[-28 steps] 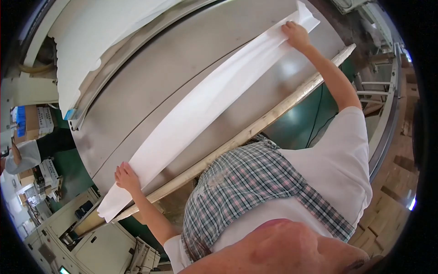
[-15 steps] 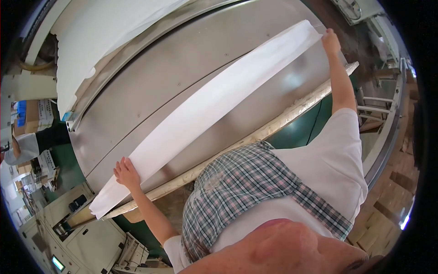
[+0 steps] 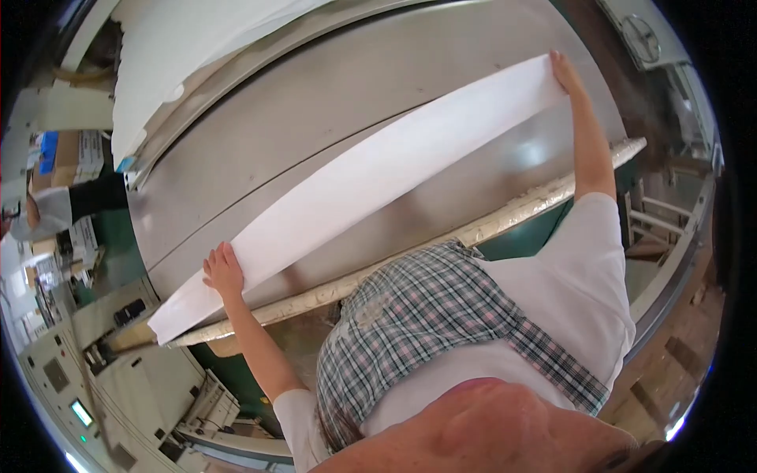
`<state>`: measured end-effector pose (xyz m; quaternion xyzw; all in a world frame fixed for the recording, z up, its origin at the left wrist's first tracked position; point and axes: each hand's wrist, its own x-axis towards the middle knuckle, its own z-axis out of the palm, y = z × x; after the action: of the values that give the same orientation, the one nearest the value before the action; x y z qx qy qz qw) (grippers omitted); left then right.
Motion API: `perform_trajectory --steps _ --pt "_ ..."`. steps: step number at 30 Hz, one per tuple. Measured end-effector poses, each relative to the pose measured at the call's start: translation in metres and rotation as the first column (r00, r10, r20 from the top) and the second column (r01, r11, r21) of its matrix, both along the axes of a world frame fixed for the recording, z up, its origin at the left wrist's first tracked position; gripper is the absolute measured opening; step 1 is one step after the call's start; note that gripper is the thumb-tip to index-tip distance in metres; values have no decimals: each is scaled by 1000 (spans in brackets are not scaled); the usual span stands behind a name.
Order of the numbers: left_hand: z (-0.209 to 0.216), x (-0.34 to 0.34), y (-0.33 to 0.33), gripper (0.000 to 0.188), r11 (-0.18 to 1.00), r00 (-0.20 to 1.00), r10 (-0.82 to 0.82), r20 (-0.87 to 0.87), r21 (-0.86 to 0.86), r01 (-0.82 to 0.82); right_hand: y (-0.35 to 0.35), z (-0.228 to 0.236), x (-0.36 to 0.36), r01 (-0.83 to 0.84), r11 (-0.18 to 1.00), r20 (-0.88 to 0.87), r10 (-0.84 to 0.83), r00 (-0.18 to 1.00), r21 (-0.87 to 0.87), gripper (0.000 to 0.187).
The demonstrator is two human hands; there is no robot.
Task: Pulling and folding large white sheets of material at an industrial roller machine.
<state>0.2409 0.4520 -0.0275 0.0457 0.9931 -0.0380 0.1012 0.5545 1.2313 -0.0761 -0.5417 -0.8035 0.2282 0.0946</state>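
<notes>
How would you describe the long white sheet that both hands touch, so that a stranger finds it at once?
Start at the wide grey metal table. A long white sheet lies slantwise across it, from the left hand near the table's pale front edge to the right hand far off. The other white sheet lies beyond, untouched.

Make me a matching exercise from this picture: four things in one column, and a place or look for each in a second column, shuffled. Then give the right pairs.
Things
1. left hand
2. right hand
3. long white sheet
4. apron

Descriptions
A. checked in green, white and pink
B. at the far upper end of the sheet
C. stretched slantwise over the grey metal table
D. flat on the sheet near its lower end, by the worn pale table edge

Pairs: 1-D, 2-B, 3-C, 4-A
</notes>
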Motion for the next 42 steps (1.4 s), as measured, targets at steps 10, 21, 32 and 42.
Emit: perform_trajectory --steps 10,21,32,42 --pt "-17 10 -99 43 945 864 22 -502 293 146 -8 -8 15 -356 912 219 397 891 -204 66" --pt "-15 67 -112 30 902 754 150 -639 401 160 -248 47 -106 -549 137 -223 813 538 -825 66" --pt "7 79 -98 23 838 722 176 -669 487 246 -421 57 -194 -584 -117 -327 906 268 -803 58" --pt "15 75 -127 24 628 787 -117 -605 569 531 -630 52 -285 -586 -65 -309 893 328 -808 52"
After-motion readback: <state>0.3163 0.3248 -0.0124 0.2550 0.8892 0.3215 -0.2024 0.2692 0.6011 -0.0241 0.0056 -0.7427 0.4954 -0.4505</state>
